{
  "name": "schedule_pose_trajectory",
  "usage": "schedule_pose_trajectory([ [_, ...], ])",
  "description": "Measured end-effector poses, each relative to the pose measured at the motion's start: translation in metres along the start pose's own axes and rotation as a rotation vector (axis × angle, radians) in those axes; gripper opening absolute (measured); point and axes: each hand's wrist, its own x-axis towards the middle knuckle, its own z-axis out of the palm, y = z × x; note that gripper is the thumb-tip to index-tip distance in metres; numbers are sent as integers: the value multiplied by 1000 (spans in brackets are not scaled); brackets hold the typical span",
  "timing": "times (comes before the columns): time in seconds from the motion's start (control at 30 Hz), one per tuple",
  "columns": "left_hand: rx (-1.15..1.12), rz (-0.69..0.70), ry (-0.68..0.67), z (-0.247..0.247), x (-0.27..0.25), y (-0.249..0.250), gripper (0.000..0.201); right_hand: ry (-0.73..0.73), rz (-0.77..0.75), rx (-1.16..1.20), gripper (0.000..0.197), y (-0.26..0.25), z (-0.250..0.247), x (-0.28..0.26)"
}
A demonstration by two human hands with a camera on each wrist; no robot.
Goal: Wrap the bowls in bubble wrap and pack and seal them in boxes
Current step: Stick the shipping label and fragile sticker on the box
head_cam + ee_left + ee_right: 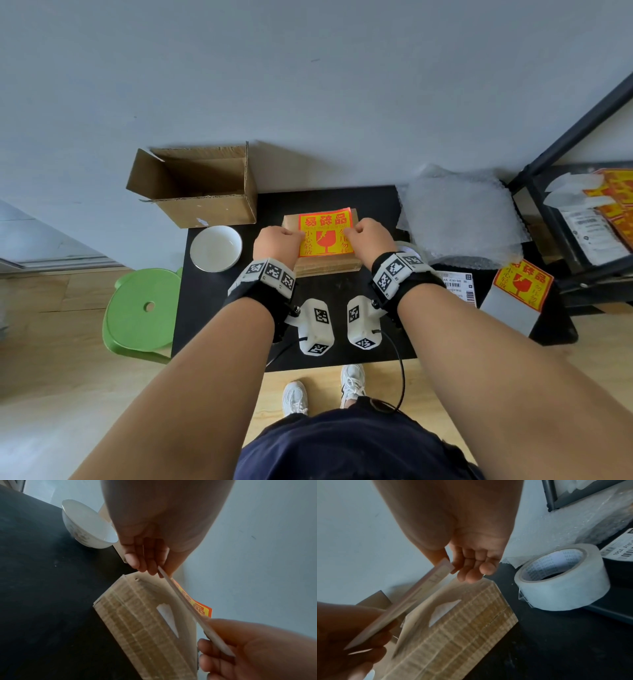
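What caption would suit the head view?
Both hands, left and right, hold a fragile sticker above a sealed box.

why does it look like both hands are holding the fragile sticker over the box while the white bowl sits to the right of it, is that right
One detail is off: the head view shows the white bowl left of the box, not right. Both the left hand and the right hand do hold the fragile sticker over it.

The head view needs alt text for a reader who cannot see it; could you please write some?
Both hands, left hand and right hand, hold a yellow-and-red fragile sticker over a sealed cardboard box on a black table. A white bowl and an open box sit left; bubble wrap right.
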Motion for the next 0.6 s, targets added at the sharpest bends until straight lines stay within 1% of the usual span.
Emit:
schedule_pose_trajectory([
  [0.1, 51, -29, -8, 1, 0, -7, 23, -23, -1, -82, 29, 3, 5, 2],
  [0.33, 129, -11, 9, 3, 8, -4, 28, -26, 1, -228, 25, -1, 10, 14],
  [0.5, 144, -51, 38, 8, 12, -2, 30, -36, -3, -297, 31, -1, 10, 22],
  [0.6, 145, -57, 49, 9, 12, -1, 30, -45, -5, -309, 32, -1, 11, 23],
])
